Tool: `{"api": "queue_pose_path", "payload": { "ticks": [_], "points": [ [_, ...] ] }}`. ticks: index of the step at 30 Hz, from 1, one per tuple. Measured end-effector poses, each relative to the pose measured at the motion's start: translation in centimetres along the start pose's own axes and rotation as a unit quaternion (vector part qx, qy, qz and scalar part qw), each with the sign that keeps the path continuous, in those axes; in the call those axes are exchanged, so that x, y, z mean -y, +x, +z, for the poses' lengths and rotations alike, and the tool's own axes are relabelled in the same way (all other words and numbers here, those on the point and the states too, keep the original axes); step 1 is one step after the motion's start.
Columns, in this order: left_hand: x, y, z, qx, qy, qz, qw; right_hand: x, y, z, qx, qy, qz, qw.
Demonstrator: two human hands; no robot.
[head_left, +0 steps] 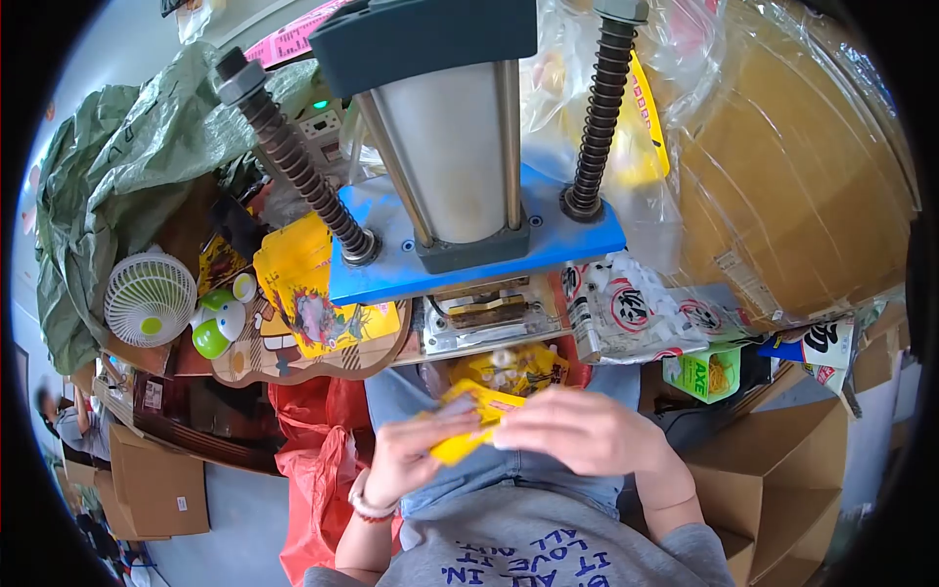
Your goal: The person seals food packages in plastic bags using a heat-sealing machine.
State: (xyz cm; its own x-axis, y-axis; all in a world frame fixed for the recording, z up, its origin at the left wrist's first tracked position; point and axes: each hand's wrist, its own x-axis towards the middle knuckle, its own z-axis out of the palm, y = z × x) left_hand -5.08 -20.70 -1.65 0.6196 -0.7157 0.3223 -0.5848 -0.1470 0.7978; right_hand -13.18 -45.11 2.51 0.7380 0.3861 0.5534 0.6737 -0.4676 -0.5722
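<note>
Both hands grip one yellow packet (468, 423) between them: the left hand (411, 460) pinches its lower end, the right hand (577, 430) its upper edge (just below the press (460, 196)).

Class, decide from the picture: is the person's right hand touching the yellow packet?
Touching. The head view shows the right hand pinching the yellow packet, its fingertips overlapping the packet's edge with no gap.
</note>
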Motion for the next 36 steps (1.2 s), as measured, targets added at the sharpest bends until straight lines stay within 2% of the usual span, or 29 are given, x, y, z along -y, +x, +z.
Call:
{"api": "queue_pose_path", "payload": {
  "ticks": [1,2,4,5,7,10,12,14,16,17,18,19,20,21,22,24,25,27,28,30,31,33,36],
  "points": [
    [1.4,0.1,1.3,-0.008,-0.037,-0.029,0.999,-0.9,-0.4,0.2,-0.003,0.000,0.037,0.999],
    [2.8,-0.2,2.3,0.022,-0.047,-0.161,0.986,-1.5,-0.4,0.4,-0.035,-0.030,0.080,0.996],
    [5.5,-0.1,6.1,-0.069,-0.271,-0.301,0.912,-2.5,-0.8,0.5,-0.096,-0.049,0.173,0.979],
    [6.6,0.4,7.3,-0.110,-0.362,-0.321,0.868,-2.7,-1.1,-0.3,-0.115,-0.093,0.202,0.968],
    [6.5,2.8,6.8,-0.143,-0.427,-0.347,0.822,-3.3,-1.8,-2.0,-0.149,-0.186,0.254,0.937],
    [6.9,5.9,5.4,-0.134,-0.489,-0.365,0.781,-7.1,-2.0,-2.8,-0.156,-0.314,0.324,0.879],
    [8.0,6.5,5.8,-0.147,-0.524,-0.352,0.761,-14.9,-5.5,-0.7,-0.040,-0.389,0.345,0.853],
    [8.3,6.4,5.8,-0.148,-0.536,-0.335,0.761,-13.7,-5.0,-0.6,-0.059,-0.388,0.351,0.850],
    [8.4,6.2,3.9,-0.074,-0.380,-0.338,0.858,-12.3,-5.4,-0.7,-0.124,-0.295,0.367,0.873],
    [9.8,5.6,2.4,-0.102,-0.239,-0.377,0.889,-11.3,-5.5,-1.0,-0.164,-0.213,0.405,0.874],
    [10.6,5.3,0.8,-0.202,-0.044,-0.283,0.937,-10.5,-5.8,-1.4,-0.163,-0.215,0.403,0.875],
    [11.2,4.8,-0.7,-0.289,0.155,-0.176,0.928,-9.6,-6.2,-1.5,-0.225,-0.120,0.385,0.887],
    [12.1,3.8,-2.1,-0.227,0.347,-0.176,0.893,-8.7,-6.7,-1.2,-0.285,-0.020,0.363,0.887],
    [13.2,2.6,-3.1,-0.156,0.524,-0.169,0.820,-8.0,-7.0,-0.7,-0.343,0.104,0.341,0.869],
    [14.0,1.4,-3.3,-0.100,0.465,-0.170,0.863,-7.0,-7.0,-0.3,-0.342,0.106,0.342,0.869],
    [14.2,-1.1,-3.8,-0.059,0.418,-0.096,0.901,-4.9,-6.2,0.0,-0.327,0.173,0.303,0.878],
    [14.2,-2.0,-4.1,-0.081,0.415,-0.050,0.905,-4.1,-6.3,-0.1,-0.287,0.162,0.292,0.898],
    [12.8,-3.4,-3.3,-0.164,0.231,-0.162,0.945,-2.1,-4.9,0.1,-0.287,0.073,0.208,0.932],
    [11.3,-3.1,-3.0,-0.196,0.205,-0.129,0.950,-1.4,-4.3,0.3,-0.273,-0.008,0.173,0.946],
    [8.3,-2.8,-2.5,-0.212,0.176,-0.109,0.955,0.1,-2.6,1.3,-0.249,-0.078,0.103,0.960],
    [6.2,-2.2,-1.8,-0.232,0.173,-0.070,0.955,0.0,-1.7,2.1,-0.232,-0.089,0.065,0.966],
    [4.0,-2.0,-1.1,-0.195,0.254,0.004,0.947,-0.4,0.0,3.5,-0.163,-0.126,0.052,0.977],
    [1.1,-1.6,-0.6,-0.117,0.256,0.076,0.957,0.1,0.3,3.4,-0.059,-0.113,-0.018,0.992]
  ]
}}
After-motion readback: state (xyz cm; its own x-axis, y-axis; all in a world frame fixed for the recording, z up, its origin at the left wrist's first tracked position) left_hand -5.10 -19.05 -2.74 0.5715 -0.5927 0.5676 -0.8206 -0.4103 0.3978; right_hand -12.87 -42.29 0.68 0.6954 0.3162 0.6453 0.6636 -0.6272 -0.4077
